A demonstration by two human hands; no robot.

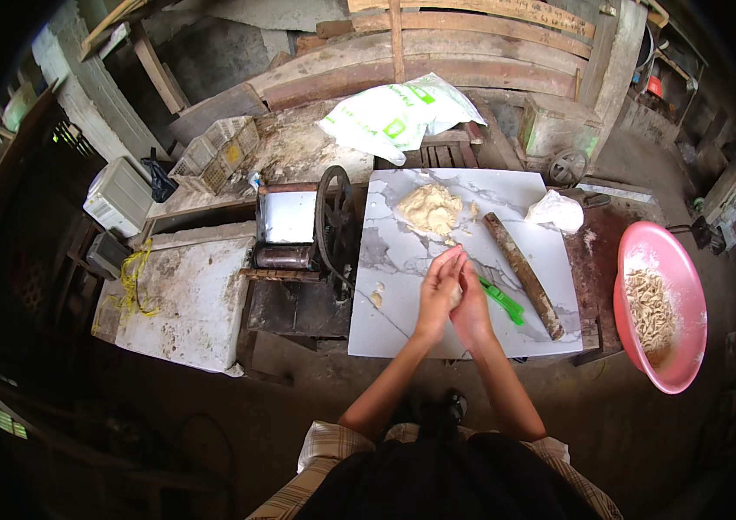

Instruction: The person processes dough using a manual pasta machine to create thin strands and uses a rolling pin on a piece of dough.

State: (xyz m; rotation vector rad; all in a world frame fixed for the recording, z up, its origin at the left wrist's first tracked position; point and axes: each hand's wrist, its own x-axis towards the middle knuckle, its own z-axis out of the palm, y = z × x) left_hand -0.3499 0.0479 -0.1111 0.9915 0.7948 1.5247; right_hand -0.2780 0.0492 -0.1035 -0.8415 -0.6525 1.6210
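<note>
My left hand (438, 295) and my right hand (471, 305) are cupped together above the marble-patterned board (385, 321). Between the palms shows a small piece of pale dough (455, 295), mostly hidden by the fingers. Just beyond the fingertips lies a lumpy mound of dough (431, 209) with crumbs beside it. To the right of my hands a green-handled tool (503, 302) lies flat, its far end hidden behind my right hand. Past it a worn wooden stick (524, 276) lies at a slant. A small dough scrap (376, 298) sits near the board's left edge.
A hand-cranked roller machine (288, 221) with a large wheel stands left of the board. At the right is a pink basin (695, 312) holding small dough pieces. A white bag (556, 212) rests on the far right corner; a larger printed plastic sack (402, 117) lies behind.
</note>
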